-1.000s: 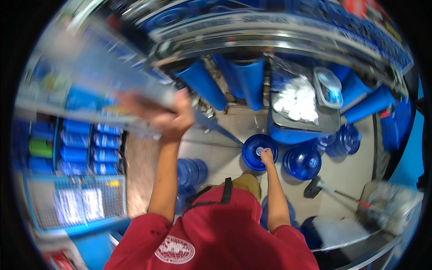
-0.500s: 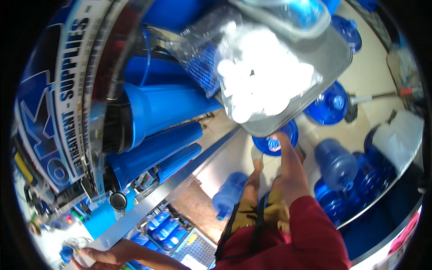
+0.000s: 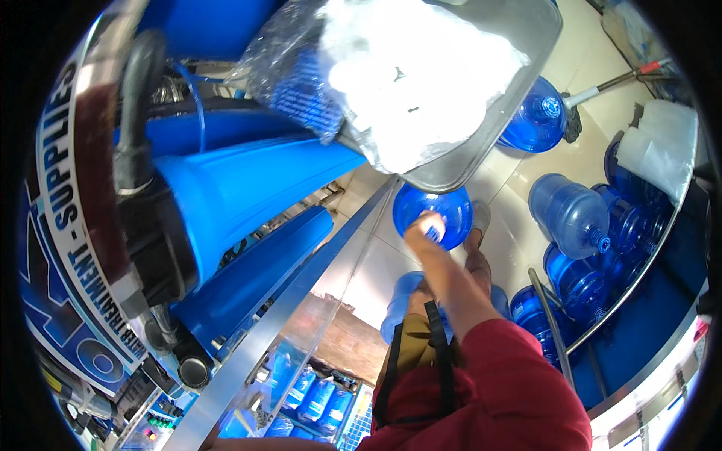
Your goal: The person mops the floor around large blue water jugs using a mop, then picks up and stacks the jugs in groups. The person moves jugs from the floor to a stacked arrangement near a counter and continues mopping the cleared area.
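My right hand is closed around the neck of a round blue water jug, seen from above near the middle of the view. Some fingers are smeared, but a pale cap shows beside them. The jug hangs by my legs, just below a grey tray. A strip of my left forearm shows at the lower edge; the left hand itself is out of view.
White rounded items in clear plastic fill the tray. Big blue filter housings and a metal-edged counter lie left. Several water jugs stand right, beside a metal rail. A mop lies farther off.
My right hand has closed over the jug's neck, and hand and jug now sit farther left. My left hand, earlier at the counter's edge, has left the view. My feet and the whole view have shifted.
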### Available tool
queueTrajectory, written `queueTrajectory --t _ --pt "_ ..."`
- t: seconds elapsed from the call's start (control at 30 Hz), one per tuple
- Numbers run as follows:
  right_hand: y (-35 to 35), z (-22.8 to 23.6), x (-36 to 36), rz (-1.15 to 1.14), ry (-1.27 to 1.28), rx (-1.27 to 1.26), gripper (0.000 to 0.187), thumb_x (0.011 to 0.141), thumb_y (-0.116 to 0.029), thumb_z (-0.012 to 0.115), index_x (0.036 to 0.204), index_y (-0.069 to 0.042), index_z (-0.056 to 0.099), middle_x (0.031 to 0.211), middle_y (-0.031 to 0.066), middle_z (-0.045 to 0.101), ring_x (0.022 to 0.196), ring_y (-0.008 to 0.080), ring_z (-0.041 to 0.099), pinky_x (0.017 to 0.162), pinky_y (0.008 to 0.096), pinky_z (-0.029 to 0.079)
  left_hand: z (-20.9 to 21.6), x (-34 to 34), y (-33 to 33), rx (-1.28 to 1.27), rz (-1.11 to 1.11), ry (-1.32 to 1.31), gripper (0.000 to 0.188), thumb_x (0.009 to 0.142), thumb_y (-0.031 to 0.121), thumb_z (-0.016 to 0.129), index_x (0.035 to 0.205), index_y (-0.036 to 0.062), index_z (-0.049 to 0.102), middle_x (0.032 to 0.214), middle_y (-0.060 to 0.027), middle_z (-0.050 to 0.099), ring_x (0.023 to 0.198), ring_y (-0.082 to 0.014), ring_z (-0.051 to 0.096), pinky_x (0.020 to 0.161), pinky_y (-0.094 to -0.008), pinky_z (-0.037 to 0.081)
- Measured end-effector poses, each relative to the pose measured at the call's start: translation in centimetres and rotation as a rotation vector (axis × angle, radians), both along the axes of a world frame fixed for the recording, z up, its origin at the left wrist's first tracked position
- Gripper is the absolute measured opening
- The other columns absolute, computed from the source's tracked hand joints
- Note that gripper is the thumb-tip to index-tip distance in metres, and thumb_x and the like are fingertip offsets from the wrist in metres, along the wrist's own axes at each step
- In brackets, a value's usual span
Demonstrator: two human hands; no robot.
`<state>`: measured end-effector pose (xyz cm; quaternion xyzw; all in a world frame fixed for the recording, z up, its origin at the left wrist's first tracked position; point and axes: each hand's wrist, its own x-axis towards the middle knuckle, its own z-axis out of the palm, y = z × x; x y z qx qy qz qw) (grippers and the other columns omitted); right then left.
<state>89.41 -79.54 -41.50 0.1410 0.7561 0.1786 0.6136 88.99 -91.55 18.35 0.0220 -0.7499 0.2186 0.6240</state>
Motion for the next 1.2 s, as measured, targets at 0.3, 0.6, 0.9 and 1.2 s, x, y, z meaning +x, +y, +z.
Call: queueTrajectory --t 0.3,0.6,0.9,1.2 --pt "-2.9 5.5 5.5 0.868 0.345 0.254 0.044 0.078 -0.015 0.067 0.113 0.009 0.055 0.107 0.0247 0.060 0.078 0.0328 0.068 0.062 0.0455 0.060 -2.0 -0.5 2.0 0.141 -0.011 -0.087 0.034 0.097 0.034 0.060 0.099 0.0003 0.063 0.105 -0.0137 0.063 0.089 -0.0239 0.060 0.079 -0.0354 0.049" --pt "13.7 3.2 20.1 -2.110 1.452 -0.751 0.039 0.075 0.013 0.044 0.104 -0.006 0.062 0.093 0.0047 0.065 0.081 0.0176 0.065 0.068 0.0297 0.053 -5.8 -0.9 4.0 0.155 -0.952 -0.405 0.017 0.093 0.018 0.063 0.089 0.0023 0.065 0.107 -0.0208 0.066 0.104 -0.0327 0.059 0.095 -0.0482 0.042" --pt "21.5 5.9 60.8 -1.262 0.933 0.744 0.064 0.077 -0.030 0.070 0.133 -0.004 0.050 0.126 0.0288 0.049 0.119 0.0433 0.047 0.102 0.0481 0.039 -33.7 8.5 28.7 0.731 -1.201 -1.972 0.018 0.093 -0.004 0.053 0.104 -0.0023 0.068 0.107 -0.0119 0.068 0.105 -0.0214 0.063 0.095 -0.0337 0.048" --pt "21.7 2.8 66.3 -1.905 0.592 0.214 0.071 0.072 -0.050 0.076 0.116 0.004 0.062 0.108 0.0266 0.067 0.104 0.0409 0.064 0.092 0.0450 0.051 -54.5 8.8 62.2 -0.213 -1.150 -1.888 0.075 0.074 0.030 0.080 0.137 0.0201 0.041 0.133 -0.0231 0.046 0.118 -0.0420 0.053 0.094 -0.0495 0.049"
